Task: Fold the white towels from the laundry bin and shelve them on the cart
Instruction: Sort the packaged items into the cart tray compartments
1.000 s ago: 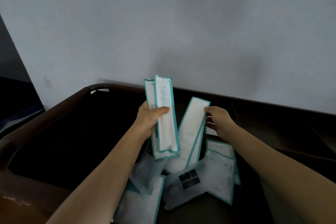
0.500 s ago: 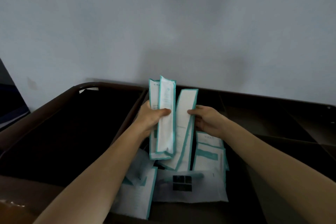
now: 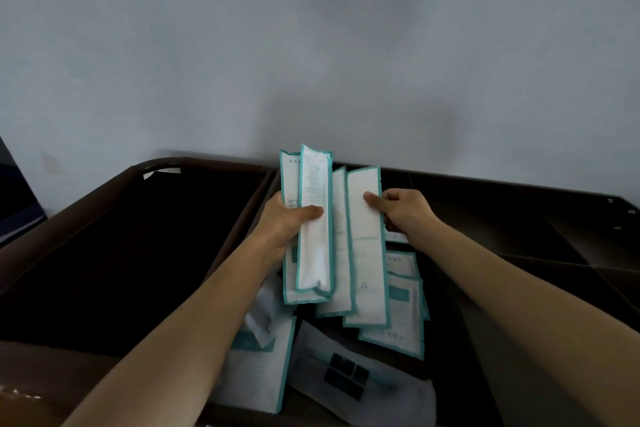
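Note:
My left hand (image 3: pixel 287 222) grips a stack of long white packets with teal borders (image 3: pixel 313 246), held upright above a brown divided tray. My right hand (image 3: pixel 403 211) pinches another long white teal-edged packet (image 3: pixel 365 253) right beside that stack, its left edge overlapping a further packet (image 3: pixel 341 253) behind it. More teal-edged packets (image 3: pixel 398 322) lie loose in the compartment below the hands. No towels, laundry bin or shelf cart show in this view.
The brown tray (image 3: pixel 242 215) has a dark left compartment (image 3: pixel 121 253) and smaller compartments at the right (image 3: pixel 519 225). A flat grey-white pouch with a black label (image 3: pixel 349 374) lies at the bottom. A plain grey wall (image 3: pixel 311 45) stands behind.
My right hand has brought its packet leftward and upward until it sits against the stack in my left hand. The view has shifted slightly.

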